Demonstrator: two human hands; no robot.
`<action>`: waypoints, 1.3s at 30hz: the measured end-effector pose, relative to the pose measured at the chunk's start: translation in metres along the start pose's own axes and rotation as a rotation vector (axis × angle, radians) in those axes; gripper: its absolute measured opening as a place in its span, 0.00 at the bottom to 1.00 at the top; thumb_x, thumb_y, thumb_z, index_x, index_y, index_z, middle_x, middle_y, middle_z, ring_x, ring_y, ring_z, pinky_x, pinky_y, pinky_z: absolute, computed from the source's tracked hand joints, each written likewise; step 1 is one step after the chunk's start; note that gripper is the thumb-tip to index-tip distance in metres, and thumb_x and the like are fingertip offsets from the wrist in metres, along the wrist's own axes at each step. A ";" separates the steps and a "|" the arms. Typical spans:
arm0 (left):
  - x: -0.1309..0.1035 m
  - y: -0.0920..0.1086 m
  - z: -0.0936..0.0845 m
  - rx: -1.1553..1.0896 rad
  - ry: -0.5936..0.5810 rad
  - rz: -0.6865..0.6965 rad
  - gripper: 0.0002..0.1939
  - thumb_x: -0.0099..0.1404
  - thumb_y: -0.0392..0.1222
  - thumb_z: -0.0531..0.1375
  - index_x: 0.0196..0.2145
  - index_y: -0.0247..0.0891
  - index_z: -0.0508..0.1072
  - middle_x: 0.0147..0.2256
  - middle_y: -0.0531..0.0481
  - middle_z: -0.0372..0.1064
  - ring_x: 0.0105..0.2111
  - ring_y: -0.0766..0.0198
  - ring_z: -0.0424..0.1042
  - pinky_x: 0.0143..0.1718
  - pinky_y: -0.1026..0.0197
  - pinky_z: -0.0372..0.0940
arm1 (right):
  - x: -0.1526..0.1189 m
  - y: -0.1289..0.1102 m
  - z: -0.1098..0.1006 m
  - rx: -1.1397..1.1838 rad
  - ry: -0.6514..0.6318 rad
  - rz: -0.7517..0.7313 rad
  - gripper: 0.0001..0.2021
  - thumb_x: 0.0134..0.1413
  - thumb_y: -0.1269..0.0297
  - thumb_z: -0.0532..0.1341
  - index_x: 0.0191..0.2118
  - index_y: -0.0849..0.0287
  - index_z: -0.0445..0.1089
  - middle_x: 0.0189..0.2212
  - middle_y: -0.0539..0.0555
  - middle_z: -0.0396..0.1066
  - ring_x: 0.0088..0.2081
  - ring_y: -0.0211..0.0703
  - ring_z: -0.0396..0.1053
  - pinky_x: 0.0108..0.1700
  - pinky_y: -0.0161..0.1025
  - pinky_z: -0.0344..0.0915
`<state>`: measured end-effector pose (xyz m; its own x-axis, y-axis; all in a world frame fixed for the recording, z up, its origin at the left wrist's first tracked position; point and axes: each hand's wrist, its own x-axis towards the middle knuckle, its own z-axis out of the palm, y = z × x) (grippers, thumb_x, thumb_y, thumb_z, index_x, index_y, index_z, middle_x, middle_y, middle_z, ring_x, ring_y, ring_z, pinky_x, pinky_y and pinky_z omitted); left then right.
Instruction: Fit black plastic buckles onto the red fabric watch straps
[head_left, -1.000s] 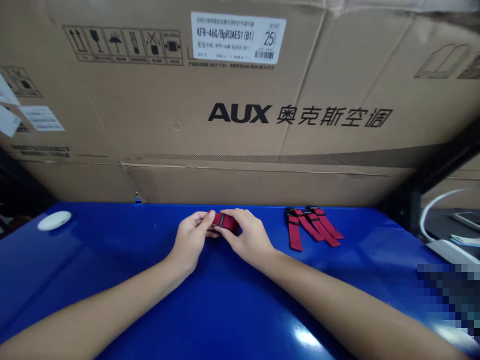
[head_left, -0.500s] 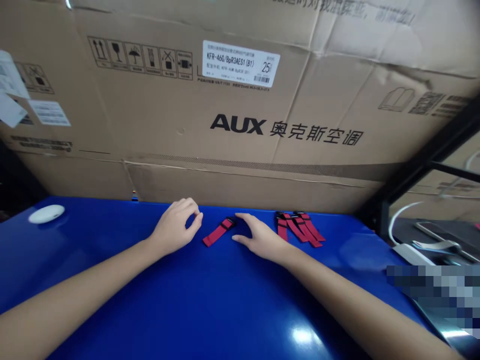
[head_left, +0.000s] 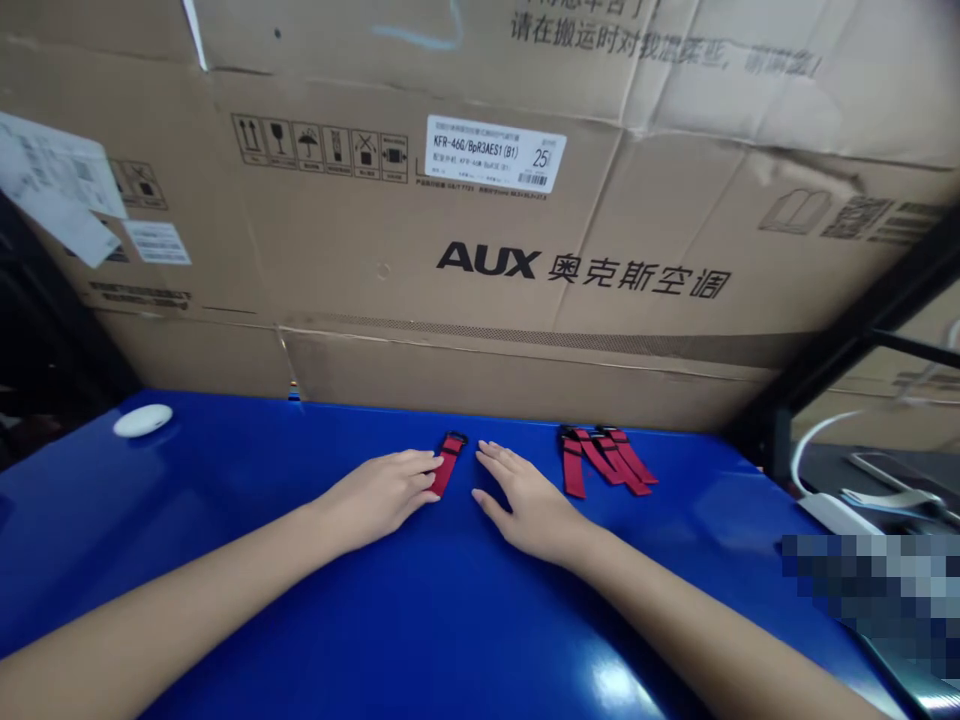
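Note:
A red strap with a black buckle at its far end lies flat on the blue table. My left hand rests palm down with its fingertips touching the strap's near end. My right hand lies flat on the table just right of the strap, fingers spread, holding nothing. A small pile of several similar red straps with black buckles sits further right, apart from both hands.
Large AUX cardboard boxes stand against the table's far edge. A white oval object lies at the far left. Right of the table are a black frame post, a white power strip and cables.
One second ago both hands held the strap between them. They laid it down, and it now lies straighter, with both hands flat beside it. The camera has tilted upward.

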<state>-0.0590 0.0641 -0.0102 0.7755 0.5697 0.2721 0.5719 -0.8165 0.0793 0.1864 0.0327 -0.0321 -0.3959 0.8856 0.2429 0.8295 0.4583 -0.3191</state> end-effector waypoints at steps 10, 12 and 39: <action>0.004 0.018 0.013 -0.021 0.096 -0.134 0.20 0.73 0.49 0.47 0.46 0.40 0.76 0.48 0.44 0.74 0.48 0.55 0.71 0.50 0.53 0.67 | -0.003 -0.008 -0.001 -0.012 -0.048 0.047 0.42 0.59 0.39 0.49 0.70 0.63 0.43 0.69 0.60 0.40 0.70 0.56 0.38 0.68 0.55 0.45; 0.001 0.017 0.011 -0.043 0.101 -0.135 0.21 0.73 0.50 0.47 0.49 0.40 0.75 0.50 0.45 0.73 0.50 0.55 0.70 0.52 0.52 0.66 | -0.003 -0.008 0.001 -0.012 -0.005 0.024 0.43 0.60 0.41 0.49 0.70 0.65 0.39 0.70 0.61 0.38 0.70 0.55 0.37 0.68 0.54 0.45; -0.014 0.001 0.016 -0.003 -0.046 -0.326 0.37 0.68 0.63 0.45 0.66 0.38 0.54 0.67 0.40 0.47 0.67 0.51 0.45 0.66 0.44 0.43 | 0.004 -0.007 -0.002 -0.042 -0.069 -0.002 0.36 0.62 0.40 0.46 0.68 0.60 0.52 0.69 0.60 0.43 0.70 0.54 0.38 0.69 0.56 0.39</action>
<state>-0.0647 0.0567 -0.0287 0.5635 0.8044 0.1879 0.7911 -0.5910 0.1578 0.1794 0.0327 -0.0273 -0.4230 0.8882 0.1792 0.8438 0.4582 -0.2793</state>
